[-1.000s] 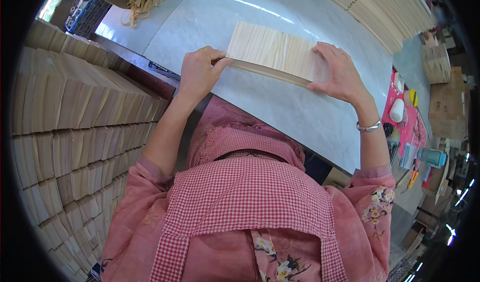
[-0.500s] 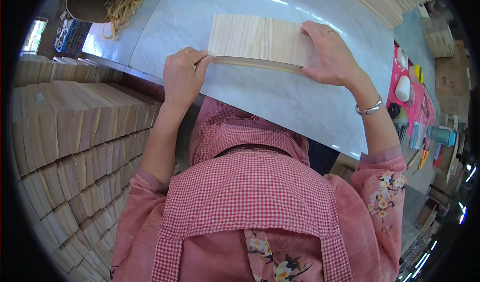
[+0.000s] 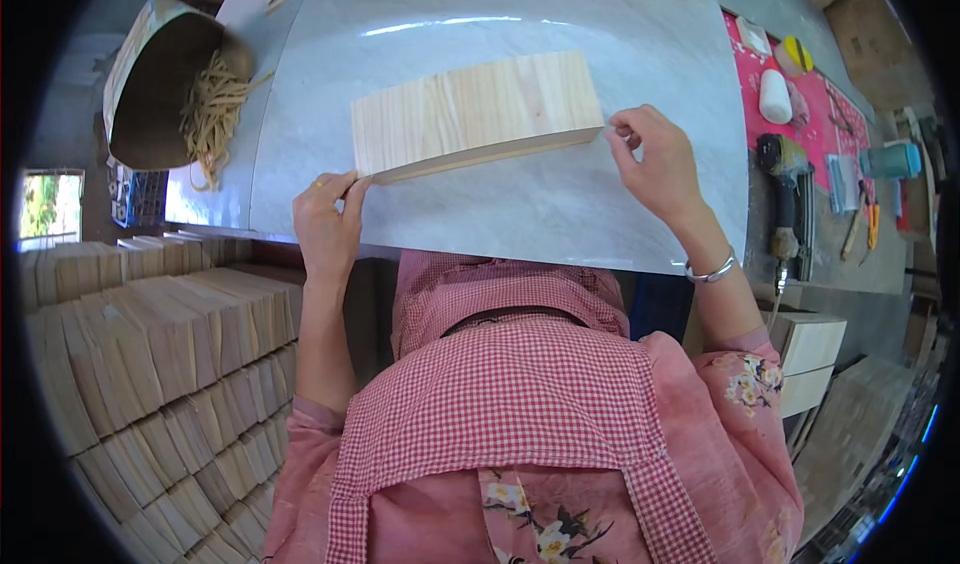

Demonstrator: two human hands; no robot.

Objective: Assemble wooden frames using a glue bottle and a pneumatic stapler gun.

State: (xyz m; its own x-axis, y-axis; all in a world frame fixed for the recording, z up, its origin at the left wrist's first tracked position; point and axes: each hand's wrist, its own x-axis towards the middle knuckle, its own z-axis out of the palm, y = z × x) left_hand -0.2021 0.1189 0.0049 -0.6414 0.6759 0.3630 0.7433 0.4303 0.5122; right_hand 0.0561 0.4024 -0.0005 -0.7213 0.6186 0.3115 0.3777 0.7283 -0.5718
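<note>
A long rectangular piece of pale, striped wood (image 3: 475, 104) lies at a slant on the glossy grey-white table, its right end farther from me. Below its top face run a shaded band and a thin light strip; whether it is one box or boards laid together I cannot tell. My left hand (image 3: 330, 224) pinches the near left corner between thumb and fingers. At the near right corner, my right hand (image 3: 655, 164) has thumb and forefinger closed on the edge, the other fingers curled in. A silver bracelet (image 3: 712, 269) circles my right wrist.
Stacked wooden boards (image 3: 160, 354) stand to the left below the table (image 3: 480, 219). Beyond its left side, a tipped container (image 3: 125, 114) holds tan strips (image 3: 212, 114). At right are a black handheld tool (image 3: 785, 204), a white spool (image 3: 773, 97) and a yellow-lidded tub (image 3: 795, 56) on pink cloth.
The wood has turned so that its right end points farther away. My right hand has shifted from spanning its right end to pinching the near right corner. The view has swung round.
</note>
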